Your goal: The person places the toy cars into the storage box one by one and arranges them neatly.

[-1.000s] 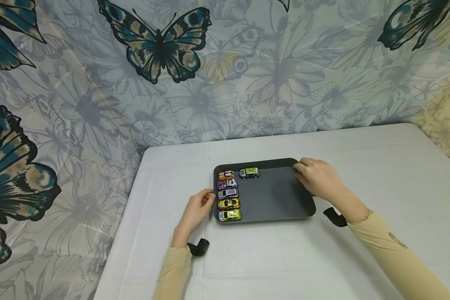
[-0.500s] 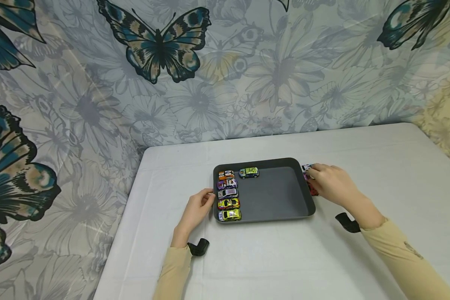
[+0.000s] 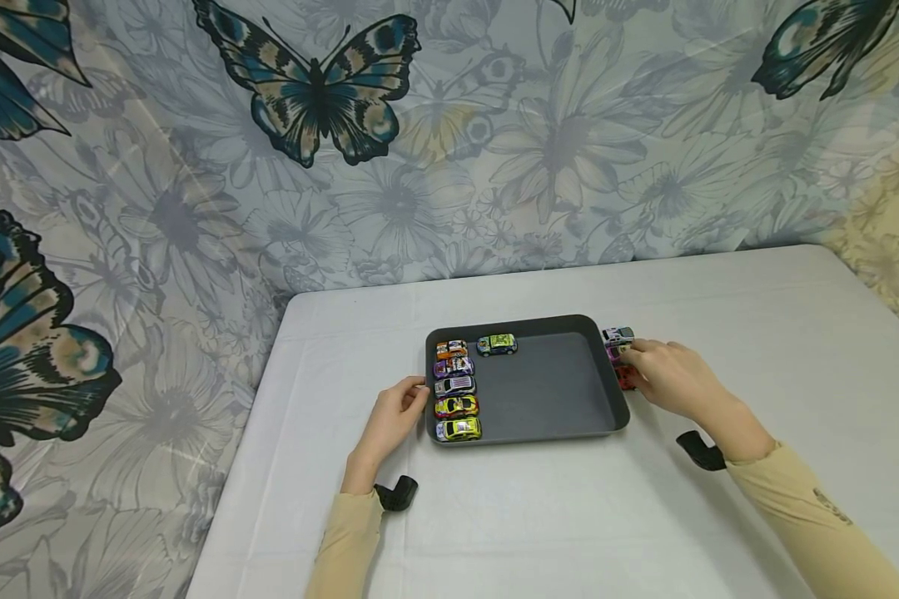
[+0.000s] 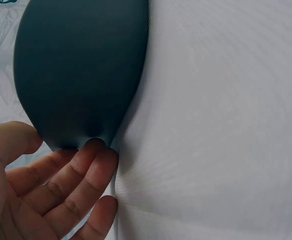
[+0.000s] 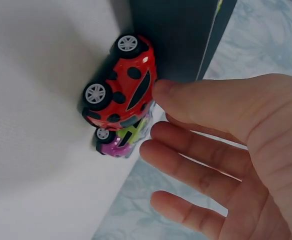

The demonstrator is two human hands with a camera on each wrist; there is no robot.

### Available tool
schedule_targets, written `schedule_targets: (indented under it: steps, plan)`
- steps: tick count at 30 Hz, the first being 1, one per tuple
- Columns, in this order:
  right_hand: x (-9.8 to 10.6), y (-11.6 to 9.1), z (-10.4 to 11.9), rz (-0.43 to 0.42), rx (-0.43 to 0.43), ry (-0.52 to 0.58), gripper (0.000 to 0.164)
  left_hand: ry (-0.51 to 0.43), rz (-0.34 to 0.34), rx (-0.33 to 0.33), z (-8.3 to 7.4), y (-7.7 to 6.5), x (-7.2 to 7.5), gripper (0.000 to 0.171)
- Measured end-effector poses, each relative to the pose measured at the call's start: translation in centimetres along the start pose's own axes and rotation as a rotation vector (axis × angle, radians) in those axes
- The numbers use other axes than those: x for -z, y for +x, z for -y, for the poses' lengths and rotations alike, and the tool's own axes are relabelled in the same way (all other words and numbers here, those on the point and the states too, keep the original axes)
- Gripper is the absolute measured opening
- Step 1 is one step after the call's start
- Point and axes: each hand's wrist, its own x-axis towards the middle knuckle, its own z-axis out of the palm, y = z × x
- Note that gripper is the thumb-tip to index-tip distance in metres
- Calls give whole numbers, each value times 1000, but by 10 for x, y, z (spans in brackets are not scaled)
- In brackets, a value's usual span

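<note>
Your left hand (image 3: 391,418) has curled fingers pinching the end of the dark tray (image 3: 547,387); just inside it, beside them, sits a row of five toy cars (image 3: 456,386). Your right hand (image 3: 674,378) has parted, loosely bent fingers, thumb tip at the red car (image 5: 128,82); you cannot tell whether they grip it. Just past them are the purple-green car (image 5: 120,142) and silver car (image 3: 618,334).

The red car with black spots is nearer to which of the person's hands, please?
The right. The right hand is right beside the red car; the left hand is at the opposite end of the tray.
</note>
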Motion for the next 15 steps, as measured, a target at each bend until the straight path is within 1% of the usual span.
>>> schedule_targets:
  steps: [11, 15]
  plan:
    - [-5, -1, -4, 85, -43, 58, 19, 0, 1, 5, 1, 0, 0, 29]
    - [-7, -2, -6, 101, -52, 71, 21, -6, 0, -1, 0, 0, 1, 28]
